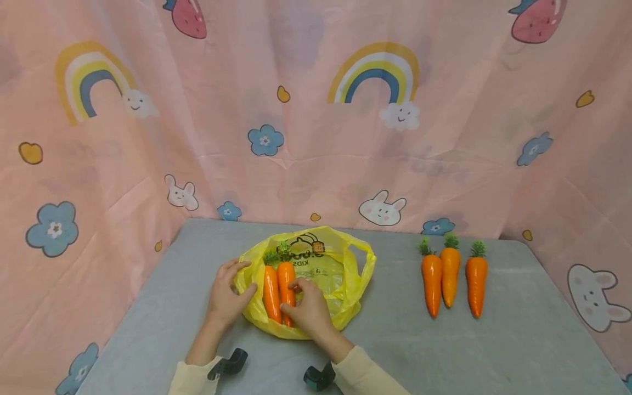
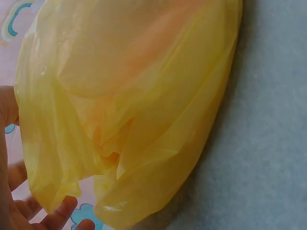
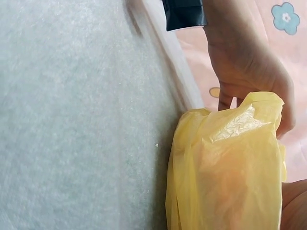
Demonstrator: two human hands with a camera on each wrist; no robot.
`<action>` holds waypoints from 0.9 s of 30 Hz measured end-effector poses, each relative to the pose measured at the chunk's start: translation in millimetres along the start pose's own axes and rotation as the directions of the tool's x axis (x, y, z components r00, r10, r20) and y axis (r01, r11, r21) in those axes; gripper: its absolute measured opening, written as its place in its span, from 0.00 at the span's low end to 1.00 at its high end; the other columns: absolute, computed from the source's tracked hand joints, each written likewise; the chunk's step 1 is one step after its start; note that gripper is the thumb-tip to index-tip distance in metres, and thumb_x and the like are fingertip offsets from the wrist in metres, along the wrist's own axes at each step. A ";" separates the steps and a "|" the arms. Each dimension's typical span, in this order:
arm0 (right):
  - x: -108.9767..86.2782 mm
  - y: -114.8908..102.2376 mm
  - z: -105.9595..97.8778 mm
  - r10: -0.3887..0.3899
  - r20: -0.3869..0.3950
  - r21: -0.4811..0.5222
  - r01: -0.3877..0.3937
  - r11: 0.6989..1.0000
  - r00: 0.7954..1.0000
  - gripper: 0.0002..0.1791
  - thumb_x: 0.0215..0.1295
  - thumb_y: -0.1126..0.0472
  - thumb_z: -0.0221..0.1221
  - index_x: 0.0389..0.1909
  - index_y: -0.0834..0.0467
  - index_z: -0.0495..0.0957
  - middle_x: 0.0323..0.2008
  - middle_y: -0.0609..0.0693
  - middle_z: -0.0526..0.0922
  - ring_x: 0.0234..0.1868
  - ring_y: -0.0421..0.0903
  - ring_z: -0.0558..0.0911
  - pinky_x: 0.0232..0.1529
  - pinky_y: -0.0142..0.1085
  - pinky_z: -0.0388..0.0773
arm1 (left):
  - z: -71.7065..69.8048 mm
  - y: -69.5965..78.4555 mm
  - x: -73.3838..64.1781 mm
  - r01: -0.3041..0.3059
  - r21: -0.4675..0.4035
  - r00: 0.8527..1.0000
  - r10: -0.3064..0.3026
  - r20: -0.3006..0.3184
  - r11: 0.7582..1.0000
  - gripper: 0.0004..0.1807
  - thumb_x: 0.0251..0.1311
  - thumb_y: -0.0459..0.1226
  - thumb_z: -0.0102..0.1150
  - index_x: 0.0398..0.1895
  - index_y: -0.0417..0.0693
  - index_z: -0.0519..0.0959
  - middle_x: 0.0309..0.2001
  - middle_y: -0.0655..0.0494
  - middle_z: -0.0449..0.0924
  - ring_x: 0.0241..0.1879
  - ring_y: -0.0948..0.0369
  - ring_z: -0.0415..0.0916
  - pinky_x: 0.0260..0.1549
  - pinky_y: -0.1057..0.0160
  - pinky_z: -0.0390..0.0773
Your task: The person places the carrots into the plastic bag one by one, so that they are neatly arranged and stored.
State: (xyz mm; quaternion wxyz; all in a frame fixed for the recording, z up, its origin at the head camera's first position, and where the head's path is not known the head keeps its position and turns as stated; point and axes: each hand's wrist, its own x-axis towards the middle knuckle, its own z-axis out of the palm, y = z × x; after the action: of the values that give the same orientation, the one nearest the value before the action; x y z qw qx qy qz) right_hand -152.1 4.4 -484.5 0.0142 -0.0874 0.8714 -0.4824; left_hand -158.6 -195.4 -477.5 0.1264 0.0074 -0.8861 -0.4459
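A yellow plastic bag (image 1: 353, 304) lies with its mouth wide, two toy carrots inside. At the bag's left rim, my left hand (image 1: 228, 293) holds the edge between thumb and fingers. My right hand (image 1: 312, 307) reaches into the mouth and pinches the right-hand carrot (image 1: 286, 274) by its side. Beside it rests the other carrot (image 1: 270, 293), green top away from me. In the left wrist view the fingers (image 2: 62, 213) curl near the bag's edge, and a carrot shows faintly orange through the plastic. The right wrist view shows the bag (image 3: 230, 167) mostly hiding the fingertips.
Three more toy carrots, left (image 1: 432, 282), middle (image 1: 450, 274) and right (image 1: 476, 285), lie on the grey tablecloth (image 1: 395, 351) right of the bag. A pink patterned curtain (image 1: 316, 164) stands behind the table. The bag's handle loop (image 1: 367, 263) sticks out rightward.
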 end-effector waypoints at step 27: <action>-4.2 -19.7 -32.3 -0.092 0.050 0.072 0.088 0.994 0.995 0.29 0.56 0.48 0.63 0.59 0.54 0.74 0.60 0.54 0.75 0.55 0.58 0.76 0.47 0.49 0.79 | -1.6 -0.6 1.1 0.005 -0.019 1.000 -0.005 0.005 1.000 0.26 0.52 0.37 0.65 0.57 0.47 0.76 0.66 0.43 0.63 0.66 0.44 0.63 0.58 0.42 0.70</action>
State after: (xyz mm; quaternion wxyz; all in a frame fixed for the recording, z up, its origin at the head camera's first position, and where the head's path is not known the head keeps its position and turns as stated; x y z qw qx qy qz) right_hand -148.7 21.9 -450.9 0.0185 -0.1387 0.8486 -0.5103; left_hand -159.3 -197.2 -476.9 0.1231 0.0073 -0.8822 -0.4545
